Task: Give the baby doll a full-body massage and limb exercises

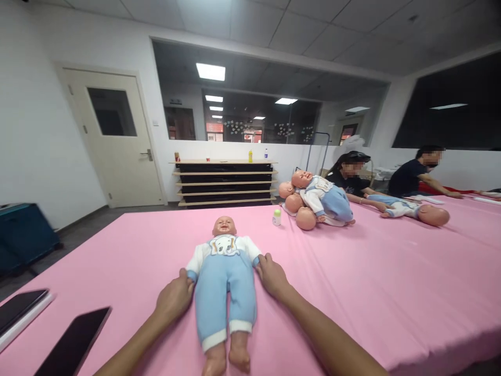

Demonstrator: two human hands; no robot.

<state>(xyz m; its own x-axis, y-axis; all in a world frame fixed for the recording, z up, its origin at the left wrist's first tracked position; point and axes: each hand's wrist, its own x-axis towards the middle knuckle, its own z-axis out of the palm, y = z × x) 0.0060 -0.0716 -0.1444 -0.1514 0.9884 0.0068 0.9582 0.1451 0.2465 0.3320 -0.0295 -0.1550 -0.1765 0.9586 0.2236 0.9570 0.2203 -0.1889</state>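
Note:
A baby doll (226, 279) in a white and light-blue outfit with an animal-face bib lies on its back on the pink-covered table (329, 282). Its head points away from me and its bare feet are at the near side. My left hand (175, 296) is closed around the doll's hand at the cuff on the left side. On the other side, my right hand (271, 274) grips the cuff and hand of the other arm. Both of the doll's hands are mostly hidden by my fingers.
A small bottle with a green cap (276, 217) stands beyond the doll. Several more dolls (329, 201) are piled at the back right. One person (350, 175) handles another doll (415, 210); a second person sits farther right. Phones (74, 339) lie at the near left.

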